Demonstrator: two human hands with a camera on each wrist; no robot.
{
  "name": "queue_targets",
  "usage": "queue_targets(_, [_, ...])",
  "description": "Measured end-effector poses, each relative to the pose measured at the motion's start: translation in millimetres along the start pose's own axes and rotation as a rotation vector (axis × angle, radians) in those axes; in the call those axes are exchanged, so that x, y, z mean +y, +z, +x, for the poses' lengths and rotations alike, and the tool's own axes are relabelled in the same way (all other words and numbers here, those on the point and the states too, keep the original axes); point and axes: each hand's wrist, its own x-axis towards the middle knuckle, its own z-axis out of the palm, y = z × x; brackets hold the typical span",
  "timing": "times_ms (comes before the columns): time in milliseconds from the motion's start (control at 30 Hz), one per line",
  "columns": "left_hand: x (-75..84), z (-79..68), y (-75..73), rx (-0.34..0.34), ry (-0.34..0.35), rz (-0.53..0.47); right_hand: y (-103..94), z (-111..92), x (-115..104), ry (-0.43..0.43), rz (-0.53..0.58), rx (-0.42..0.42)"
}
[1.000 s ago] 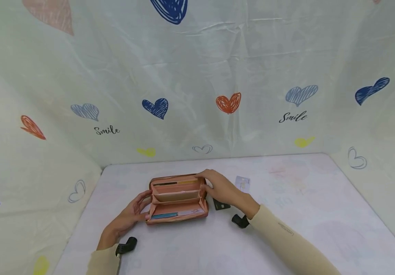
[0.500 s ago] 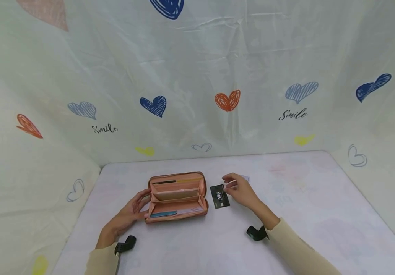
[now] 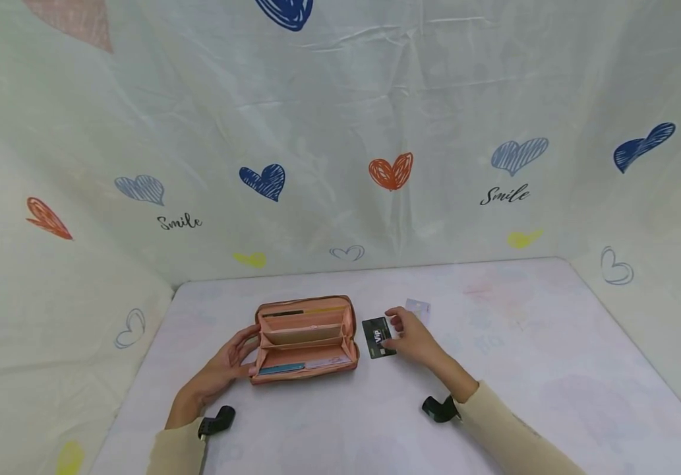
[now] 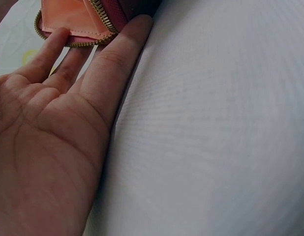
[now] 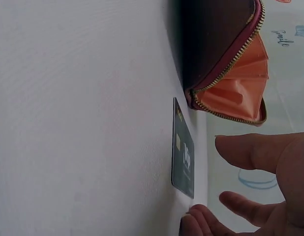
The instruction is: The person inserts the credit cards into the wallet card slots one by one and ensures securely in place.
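Observation:
A pink zip-around wallet lies opened out on the table, with its inner pockets facing up. My left hand holds it by the left side, thumb at the front corner and fingers further back; the left wrist view shows fingertips at the wallet's zip edge. Right of the wallet lies a black VIP card, flat on the table. Over that card's right edge hovers my right hand, thumb and fingers apart. In the right wrist view, the thumb stands clear of the card.
A pale card lies behind my right hand, partly covered by it. Inside the wallet are a blue card and other cards in slots. The white table meets a heart-printed backdrop at its far edge.
My right hand has let go of the wallet's right side and moved right, then slightly forward-down over the black card. My left hand has stayed at the wallet.

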Motion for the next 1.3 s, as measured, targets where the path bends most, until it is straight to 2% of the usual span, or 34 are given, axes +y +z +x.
queue_targets(233, [2.3,-0.1,1.5,0.016,-0.022,0.009,10.3,0.5,-8.7,-0.003,-0.154,0.006])
queue_targets(467, [-0.5,0.6,1.3,0.03,-0.04,0.014,22.4,4.7,-10.1,0.016,-0.25,0.022])
queue_targets(600, [-0.8,0.5,0.8,0.022,-0.03,0.001,29.0,3.9,-10.7,-0.017,-0.299,0.049])
queue_targets(700, [-1.8,0.8,0.0,0.012,-0.016,-0.007,30.1,2.9,-12.1,-0.045,-0.301,0.059])
queue_targets(900, [-2.5,1.2,-0.4,0.001,-0.001,-0.012,28.1,2.5,-14.1,-0.035,-0.243,0.027])
queue_targets(1300, [-0.9,1.1,0.9,0.015,-0.023,-0.008,23.6,1.3,-14.9,-0.016,-0.237,-0.003])
